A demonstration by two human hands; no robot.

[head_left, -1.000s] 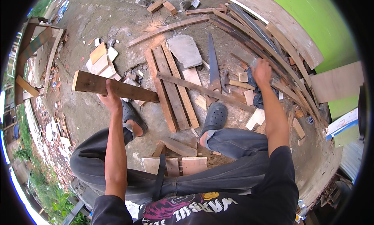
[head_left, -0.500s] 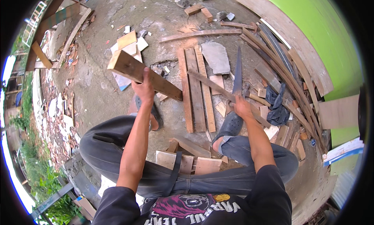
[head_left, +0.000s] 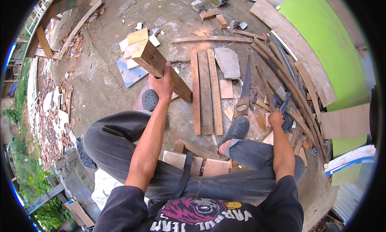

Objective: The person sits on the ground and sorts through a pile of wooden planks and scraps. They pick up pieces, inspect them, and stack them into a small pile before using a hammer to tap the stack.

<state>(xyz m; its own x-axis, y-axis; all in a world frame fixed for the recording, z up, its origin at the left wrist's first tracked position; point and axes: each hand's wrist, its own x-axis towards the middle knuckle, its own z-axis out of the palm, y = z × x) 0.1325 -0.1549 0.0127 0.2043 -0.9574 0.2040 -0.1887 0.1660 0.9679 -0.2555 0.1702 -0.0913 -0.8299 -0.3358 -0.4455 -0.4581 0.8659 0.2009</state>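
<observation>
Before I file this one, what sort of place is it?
Probably an outdoor yard used for woodwork: a saw and planks lie on rough ground, with plants at far left.

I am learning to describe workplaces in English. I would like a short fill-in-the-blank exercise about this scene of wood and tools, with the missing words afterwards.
1. The left hand holds a thick beam made of ____.
2. Between this beam and the saw, ____ long planks lie side by side.
3. In the picture, the saw lies to the ____ of the flat grey stone.
4. The large smooth panel at the upper right is bright ____.

Missing words: wood; three; right; green.
</observation>
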